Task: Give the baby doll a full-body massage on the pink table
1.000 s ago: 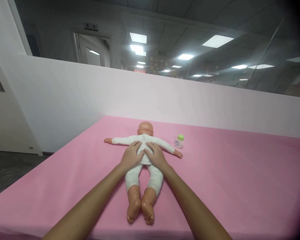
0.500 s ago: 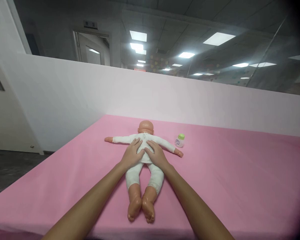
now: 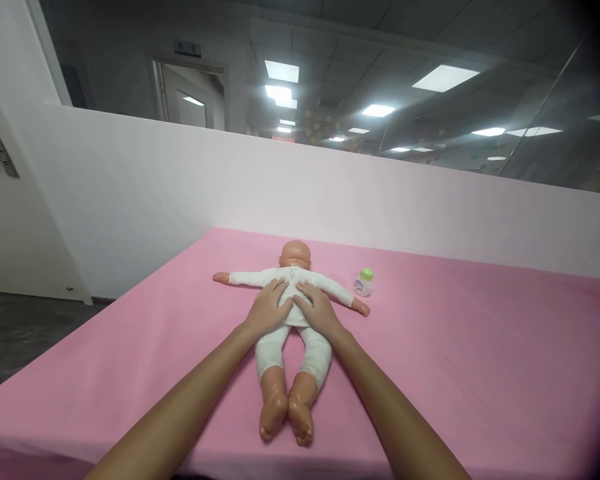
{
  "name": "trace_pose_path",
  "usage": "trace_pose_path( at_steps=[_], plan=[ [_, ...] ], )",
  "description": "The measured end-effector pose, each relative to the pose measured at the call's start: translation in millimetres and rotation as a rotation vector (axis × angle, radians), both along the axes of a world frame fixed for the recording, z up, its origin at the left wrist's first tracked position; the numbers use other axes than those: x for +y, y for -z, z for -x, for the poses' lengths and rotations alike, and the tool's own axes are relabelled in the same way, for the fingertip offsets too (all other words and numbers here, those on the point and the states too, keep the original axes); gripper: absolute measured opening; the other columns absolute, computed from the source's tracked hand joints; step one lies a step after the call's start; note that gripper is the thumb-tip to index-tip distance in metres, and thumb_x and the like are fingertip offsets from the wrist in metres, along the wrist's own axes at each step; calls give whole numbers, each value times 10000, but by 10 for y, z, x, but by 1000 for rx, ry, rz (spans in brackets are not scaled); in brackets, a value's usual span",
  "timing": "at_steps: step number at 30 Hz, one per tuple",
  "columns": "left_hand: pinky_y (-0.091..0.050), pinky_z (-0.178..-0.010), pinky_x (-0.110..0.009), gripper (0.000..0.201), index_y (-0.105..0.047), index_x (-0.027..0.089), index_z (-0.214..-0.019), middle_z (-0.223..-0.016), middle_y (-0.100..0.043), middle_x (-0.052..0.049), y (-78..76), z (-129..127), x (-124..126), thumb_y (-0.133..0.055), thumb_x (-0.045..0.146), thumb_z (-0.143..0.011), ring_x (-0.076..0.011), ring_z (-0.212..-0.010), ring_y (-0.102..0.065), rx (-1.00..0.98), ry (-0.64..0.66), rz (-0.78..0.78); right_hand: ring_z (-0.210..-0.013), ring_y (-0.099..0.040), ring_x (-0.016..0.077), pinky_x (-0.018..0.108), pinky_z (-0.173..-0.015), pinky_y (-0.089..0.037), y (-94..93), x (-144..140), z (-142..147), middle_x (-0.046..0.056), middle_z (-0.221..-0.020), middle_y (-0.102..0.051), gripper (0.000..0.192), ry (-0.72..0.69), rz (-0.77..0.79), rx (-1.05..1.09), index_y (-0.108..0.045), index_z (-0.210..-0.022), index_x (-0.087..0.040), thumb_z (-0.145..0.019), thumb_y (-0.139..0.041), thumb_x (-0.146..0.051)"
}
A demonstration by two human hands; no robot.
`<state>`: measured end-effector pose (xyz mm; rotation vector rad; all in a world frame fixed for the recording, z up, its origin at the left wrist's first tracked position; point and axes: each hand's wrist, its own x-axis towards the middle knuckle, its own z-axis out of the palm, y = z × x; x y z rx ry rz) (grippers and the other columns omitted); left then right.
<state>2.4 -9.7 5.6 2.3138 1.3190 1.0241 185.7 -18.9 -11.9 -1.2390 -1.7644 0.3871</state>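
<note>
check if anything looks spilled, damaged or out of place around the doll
Nothing stands out. The doll lies face down, the left hand and right hand resting on its back. The jar to the right stands with its green lid on, and no spill shows on the pink sheet.

Before you spreads a pink-covered table (image 3: 455, 347), its cover faintly creased. On it your doll (image 3: 296, 321) lies face down, arms outstretched, feet toward you; just beside its arm on your right stands a green-lidded jar (image 3: 363, 284).
</note>
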Motion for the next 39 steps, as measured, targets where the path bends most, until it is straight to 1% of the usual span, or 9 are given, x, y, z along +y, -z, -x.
trace_pose_path(
  at_steps=[4, 9, 11, 16, 18, 22, 27, 33, 39],
  plan=[
    [-434, -1120, -519, 373, -639, 188, -1249, -1317, -646, -121, -46, -26, -49, -537, 339, -923, -305, -1280, -567, -7, -36, -73, -1294, -589, 291, 500, -1150, -418, -21, -4, 3, 99, -1307, -694, 382, 28, -44, 1, -718, -1222, -206, -920, -612, -413],
    [-261, -1243, -527, 514, -529, 188, -1434, -1586, -431, -101, 16, -26, -8, -497, 369, -954, -312, -1512, -312, -5, -13, -1, -1459, -427, 276, 515, -1230, -303, 35, 30, -5, 79, -1528, -515, 484, -20, 15, -22, -611, -1387, -218, -953, -552, -424],
    [-243, -1248, -535, 532, -508, 185, -1455, -1606, -399, -99, 33, -25, 5, -486, 379, -960, -315, -1533, -264, -2, -10, 22, -1456, -430, 276, 513, -1228, -306, 36, 33, -6, 76, -1513, -533, 472, -17, 10, -22, -618, -1375, -222, -953, -551, -421],
    [-395, -1149, -515, 413, -629, 164, -1277, -1375, -623, -141, -2, -38, -18, -515, 360, -932, -317, -1343, -522, -5, -63, -59, -1208, -635, 287, 481, -1096, -464, -4, 33, 0, 95, -1235, -721, 344, 51, -47, -4, -720, -1173, -207, -906, -618, -399],
    [-390, -1157, -507, 414, -625, 168, -1288, -1392, -613, -134, -20, -43, -31, -510, 348, -933, -309, -1354, -515, -4, -64, -56, -1249, -613, 289, 488, -1116, -445, 4, 48, 1, 100, -1295, -695, 364, 41, -45, -18, -710, -1206, -203, -913, -609, -394],
    [-292, -1228, -533, 475, -571, 166, -1383, -1555, -469, -119, -43, -45, -48, -498, 346, -949, -321, -1504, -329, 14, -38, -9, -1415, -480, 289, 511, -1200, -347, 39, 78, -6, 105, -1484, -560, 448, 7, -7, -55, -652, -1331, -195, -945, -564, -405],
    [-457, -1123, -458, 360, -651, 168, -1225, -1412, -599, -124, -77, -44, -71, -524, 319, -923, -301, -1306, -573, -35, -54, -54, -1363, -537, 291, 488, -1171, -394, 24, 69, -2, 116, -1366, -657, 408, 43, -24, -38, -706, -1244, -179, -928, -598, -413],
    [-385, -1192, -484, 395, -635, 163, -1287, -1530, -494, -114, -65, -40, -61, -517, 293, -934, -308, -1420, -462, 10, -37, -64, -1432, -463, 275, 477, -1216, -330, 13, 52, 0, 102, -1485, -560, 453, 5, 5, -64, -656, -1330, -166, -952, -551, -392],
    [-484, -1101, -439, 277, -697, 185, -1124, -1411, -600, -100, -59, -36, -51, -546, 303, -923, -280, -1278, -595, -12, -71, -77, -1367, -530, 306, 496, -1177, -379, -13, 50, -15, 116, -1394, -637, 383, 35, 3, -45, -726, -1209, -181, -919, -600, -398]
  ],
)
